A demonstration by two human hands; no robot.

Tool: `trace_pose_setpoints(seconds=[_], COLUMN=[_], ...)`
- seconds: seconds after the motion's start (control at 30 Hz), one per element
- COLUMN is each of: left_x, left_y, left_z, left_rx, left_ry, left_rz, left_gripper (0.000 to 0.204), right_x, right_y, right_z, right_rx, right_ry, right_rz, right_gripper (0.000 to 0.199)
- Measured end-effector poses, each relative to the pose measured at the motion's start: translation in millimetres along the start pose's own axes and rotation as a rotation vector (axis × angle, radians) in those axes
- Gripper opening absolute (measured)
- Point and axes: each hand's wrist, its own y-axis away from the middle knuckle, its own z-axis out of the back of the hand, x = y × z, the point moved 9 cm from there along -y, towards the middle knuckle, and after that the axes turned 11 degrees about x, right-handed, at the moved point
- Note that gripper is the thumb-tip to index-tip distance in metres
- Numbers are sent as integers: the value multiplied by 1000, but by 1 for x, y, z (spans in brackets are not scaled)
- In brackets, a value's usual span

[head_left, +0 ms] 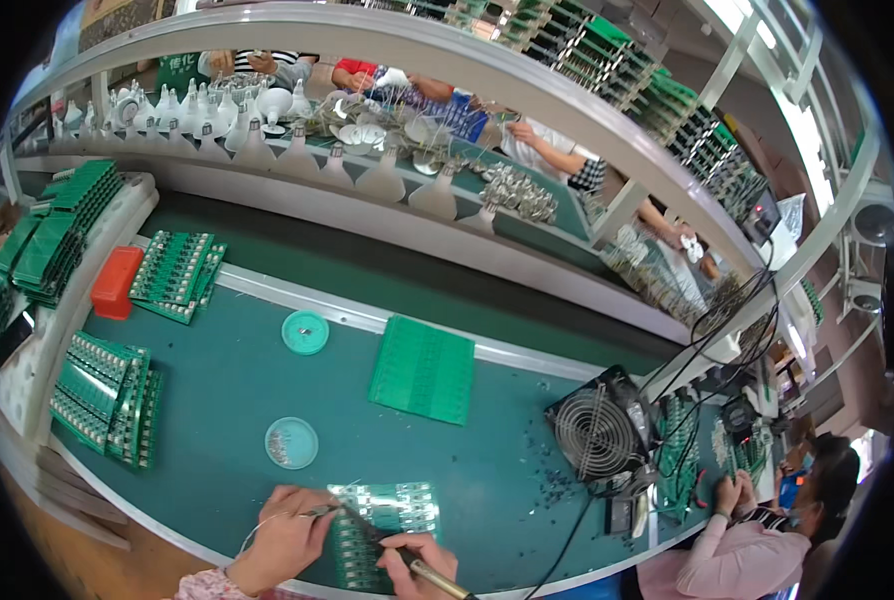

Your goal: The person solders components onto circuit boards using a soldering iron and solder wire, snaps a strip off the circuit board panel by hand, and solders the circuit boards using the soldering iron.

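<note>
A green circuit-board panel (407, 507) with rows of white-and-silver parts lies at the front edge of the bench under my hands. My left hand (285, 535) is closed in a pinch on a thin solder wire (251, 537) at the panel's left edge. My right hand (422, 562) grips a soldering iron (439, 577) whose dark tip end slants left over the panel. Whether the tip touches a joint is too small to tell. Beyond my left hand stands a pale blue round dish (292, 443) of small metal pins. Another round dish (305, 332), greener, sits farther back.
A bare green panel (423, 370) lies mid-bench. Board stacks (107, 398) and a red box (117, 283) stand left. To the right are a black fan (597, 430), a trailing cable (570, 540) and a co-worker (737, 560). Bulb housings (257, 150) line the conveyor's far side.
</note>
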Motion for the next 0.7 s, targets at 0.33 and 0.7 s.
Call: trace_pose_setpoints(seconds=[0.33, 0.7], left_x=[-6, -9], left_y=[-7, 0], left_z=[2, 5], left_rx=[-107, -121], left_ry=[45, 37], left_rz=[-45, -86], left_gripper=[16, 14], right_x=[10, 12], right_y=[-13, 12], right_z=[0, 23], right_rx=[109, -81], right_ry=[120, 154], right_rz=[224, 235], right_gripper=[13, 15])
